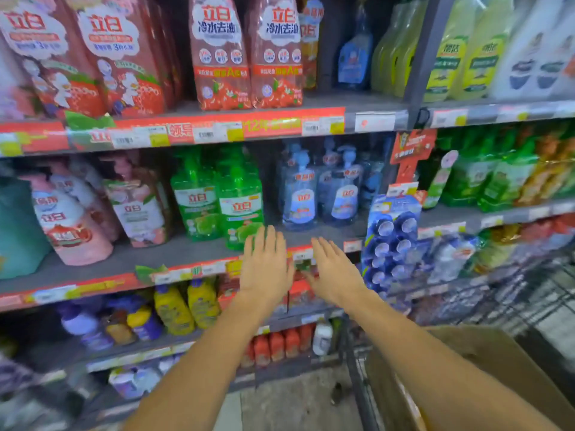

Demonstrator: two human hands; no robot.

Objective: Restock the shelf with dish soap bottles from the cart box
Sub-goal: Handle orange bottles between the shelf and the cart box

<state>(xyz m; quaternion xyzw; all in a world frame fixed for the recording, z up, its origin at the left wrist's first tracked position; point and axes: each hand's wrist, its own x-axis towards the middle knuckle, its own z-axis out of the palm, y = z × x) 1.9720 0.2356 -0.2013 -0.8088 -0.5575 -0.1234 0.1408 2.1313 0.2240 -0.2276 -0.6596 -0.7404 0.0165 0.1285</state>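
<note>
Reaching toward the blue dish soap bottles [314, 194] on the middle shelf [193, 250], the left hand [266, 265] and right hand [334, 270] are spread and empty. Probably heavy and slick, so take each bottle round the body, not the pump. The cart box [485, 353] sits lower right.

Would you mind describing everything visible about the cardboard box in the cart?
The cardboard box is plain brown, matte corrugated-looking card, sitting open-topped in the wire cart at lower right. Only part shows; the right forearm crosses in front of it. Its contents are hidden, and neither hand touches it.
</note>
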